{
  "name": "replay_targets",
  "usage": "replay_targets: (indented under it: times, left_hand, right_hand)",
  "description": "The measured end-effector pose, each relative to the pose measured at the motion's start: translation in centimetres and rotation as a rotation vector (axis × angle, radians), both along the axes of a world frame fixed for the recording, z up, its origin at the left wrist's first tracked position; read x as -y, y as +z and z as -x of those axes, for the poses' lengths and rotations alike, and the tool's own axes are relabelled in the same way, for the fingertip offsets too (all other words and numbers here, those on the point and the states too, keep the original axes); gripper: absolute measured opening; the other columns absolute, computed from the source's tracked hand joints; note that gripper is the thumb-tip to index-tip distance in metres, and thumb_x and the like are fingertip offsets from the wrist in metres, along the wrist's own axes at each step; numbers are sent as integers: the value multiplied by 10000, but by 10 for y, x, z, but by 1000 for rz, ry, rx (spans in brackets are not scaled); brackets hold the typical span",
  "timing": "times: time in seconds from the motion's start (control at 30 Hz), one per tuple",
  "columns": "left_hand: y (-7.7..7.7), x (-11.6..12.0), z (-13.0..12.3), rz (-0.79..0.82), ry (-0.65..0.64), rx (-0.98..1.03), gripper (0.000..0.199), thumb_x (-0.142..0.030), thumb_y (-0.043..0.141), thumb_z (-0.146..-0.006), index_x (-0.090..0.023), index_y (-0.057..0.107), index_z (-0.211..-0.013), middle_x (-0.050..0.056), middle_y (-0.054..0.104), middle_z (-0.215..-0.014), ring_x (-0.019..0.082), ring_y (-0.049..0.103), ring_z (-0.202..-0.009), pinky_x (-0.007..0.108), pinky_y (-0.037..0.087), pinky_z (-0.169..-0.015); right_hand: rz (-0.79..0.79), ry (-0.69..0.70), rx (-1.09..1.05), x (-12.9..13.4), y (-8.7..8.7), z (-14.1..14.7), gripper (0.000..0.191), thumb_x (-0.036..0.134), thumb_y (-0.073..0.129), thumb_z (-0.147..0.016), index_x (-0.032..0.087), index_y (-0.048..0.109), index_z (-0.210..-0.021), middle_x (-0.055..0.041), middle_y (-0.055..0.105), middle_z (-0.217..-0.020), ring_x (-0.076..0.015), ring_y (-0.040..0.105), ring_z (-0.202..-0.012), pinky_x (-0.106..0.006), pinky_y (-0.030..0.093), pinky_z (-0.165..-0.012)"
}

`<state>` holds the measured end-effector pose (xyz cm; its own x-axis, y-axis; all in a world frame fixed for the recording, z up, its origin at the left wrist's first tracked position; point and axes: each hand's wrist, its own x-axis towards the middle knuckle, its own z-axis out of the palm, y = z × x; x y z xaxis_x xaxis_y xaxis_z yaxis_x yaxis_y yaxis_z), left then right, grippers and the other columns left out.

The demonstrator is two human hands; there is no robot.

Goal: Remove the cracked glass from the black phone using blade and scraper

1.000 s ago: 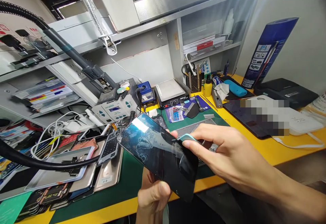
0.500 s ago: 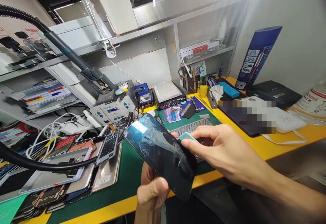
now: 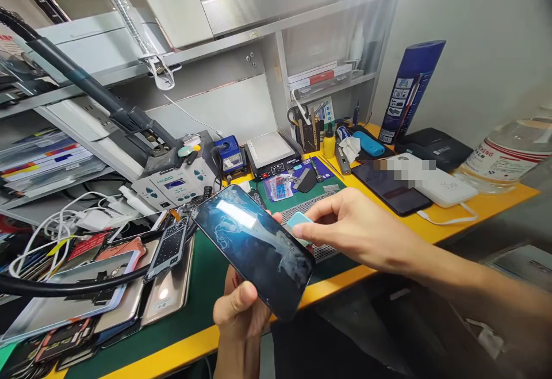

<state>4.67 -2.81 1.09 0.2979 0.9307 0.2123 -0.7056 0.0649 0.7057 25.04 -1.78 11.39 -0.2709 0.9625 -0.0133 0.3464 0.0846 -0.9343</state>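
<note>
A black smartphone [image 3: 254, 252] is held up at a tilt, its glossy screen towards me with whitish smears and a bright reflection on it. My left hand [image 3: 241, 307] grips it from below, thumb at the lower edge and fingers mostly hidden behind. My right hand [image 3: 340, 226] pinches a light-blue flat plastic piece [image 3: 297, 222] between thumb and fingers at the phone's right long edge. Whether the piece goes into the edge or only touches it, I cannot tell. Beneath and behind lies a perforated metal plate [image 3: 321, 209].
At the left lie stacked phones and parts [image 3: 168, 287], crossed by a black hose [image 3: 77, 290]. A grey control station [image 3: 176, 180] and a flat heating plate [image 3: 271, 152] stand behind. On the right are a dark phone [image 3: 388, 192], white power bank [image 3: 440, 180] and large bottle [image 3: 504, 157].
My view has shifted, so the bench appears further left. The phone has turned slightly, showing a larger reflection and clearer smears. The right hand keeps the blue piece at its edge.
</note>
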Motion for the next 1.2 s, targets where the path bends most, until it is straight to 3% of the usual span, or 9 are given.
replay_targets:
  times: [0.23,0.37,0.47,0.53,0.7,0.83,1.03,1.2]
  left_hand:
    - [0,-3,-1,48,74,29,759,-542,723,-771,-276,519,-1452,132,565,-1469,407,478,-1385,615,331,-1173]
    - [2,-6,-3,43,29,-1,705,-502,715,-797,-261,539,-1436,131,585,-1446,388,478,-1389,583,320,-1189]
    - [5,-6,-4,33,-9,-36,659,-437,729,-795,-252,573,-1407,127,607,-1422,379,500,-1373,566,332,-1189]
    - [6,-5,-5,21,-1,-55,642,-413,732,-793,-260,583,-1398,110,597,-1439,369,486,-1388,547,337,-1193]
    - [4,-4,-4,18,-12,-44,711,-480,743,-761,-243,570,-1408,136,609,-1417,396,465,-1398,580,330,-1186]
    - [1,-5,-3,28,8,26,752,-536,705,-791,-262,504,-1461,135,572,-1458,395,440,-1415,608,295,-1192]
    - [0,-5,-5,114,-30,168,711,-553,670,-834,-335,469,-1480,100,543,-1494,362,460,-1404,611,295,-1182]
    - [2,-4,-5,149,-179,238,663,-587,597,-878,-371,454,-1489,76,529,-1511,316,550,-1322,540,356,-1153]
  right_hand:
    - [61,55,-101,-5,-9,2,256,369,623,-845,166,717,-722,-30,701,-700,-199,655,-703,-279,477,-640]
    - [-87,-50,82,0,-16,9,298,391,599,-876,181,656,-673,-9,639,-651,-154,568,-614,-264,390,-537]
    - [-231,-141,254,3,-16,13,387,411,569,-903,194,533,-584,18,502,-564,-120,443,-536,-268,308,-485]
    - [-249,-146,286,3,-14,12,413,412,573,-900,195,492,-558,24,448,-545,-114,399,-523,-271,290,-477]
    - [-22,-10,27,-1,-8,1,287,369,642,-838,170,659,-631,-15,618,-617,-160,560,-617,-272,434,-575]
    - [182,34,-142,-2,-5,0,233,354,676,-812,177,690,-662,-27,691,-692,-178,636,-686,-282,531,-649]
    - [374,-5,-255,-3,-3,7,168,307,736,-778,171,662,-713,-45,738,-717,-163,700,-701,-225,556,-638]
    - [515,37,-344,-5,-2,11,193,319,717,-812,128,690,-822,-74,703,-749,-165,685,-721,-253,583,-647]
